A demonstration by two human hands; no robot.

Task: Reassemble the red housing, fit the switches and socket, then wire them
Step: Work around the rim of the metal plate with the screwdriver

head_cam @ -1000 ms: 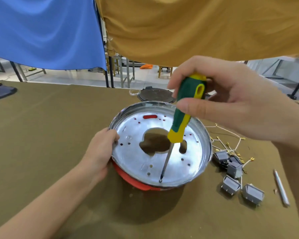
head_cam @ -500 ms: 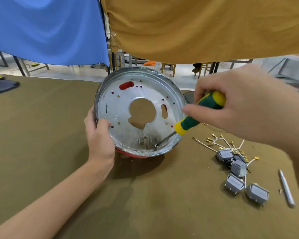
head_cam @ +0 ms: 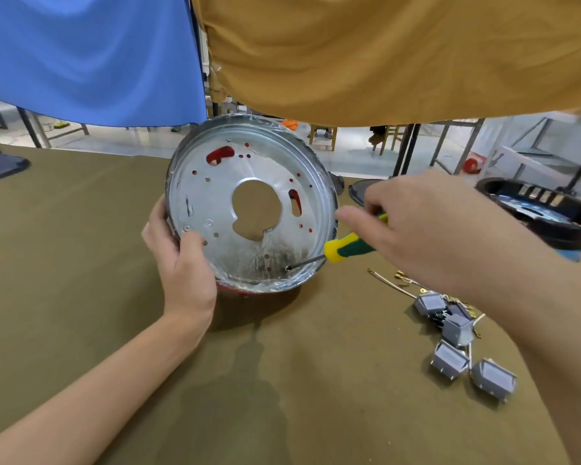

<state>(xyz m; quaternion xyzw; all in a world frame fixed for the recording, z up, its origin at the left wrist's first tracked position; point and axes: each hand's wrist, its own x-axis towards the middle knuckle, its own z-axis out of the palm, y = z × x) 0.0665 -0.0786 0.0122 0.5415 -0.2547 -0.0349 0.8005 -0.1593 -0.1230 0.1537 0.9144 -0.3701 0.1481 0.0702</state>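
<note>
The red housing [head_cam: 235, 287] stands tilted on its edge on the olive cloth, its silver metal inner plate [head_cam: 215, 203] facing me. Only a red strip shows under the plate's bottom rim. My left hand [head_cam: 178, 260] grips the plate's lower left rim, thumb on the plate face. My right hand [head_cam: 426, 226] holds a green and yellow screwdriver [head_cam: 346, 249]; its tip sits at a screw hole near the plate's lower right rim. Several grey switches [head_cam: 457, 330] with gold-tipped wires [head_cam: 391, 281] lie on the cloth to the right.
A black round part [head_cam: 537, 209] sits at the far right, and a dark lid [head_cam: 358, 191] lies behind my right hand. Another dark disc [head_cam: 0, 166] is at the far left edge. Blue and tan cloths hang overhead.
The housing went from lying flat to standing tilted up toward me. The screwdriver swung from near upright to nearly level, its tip now at the lower right rim.
</note>
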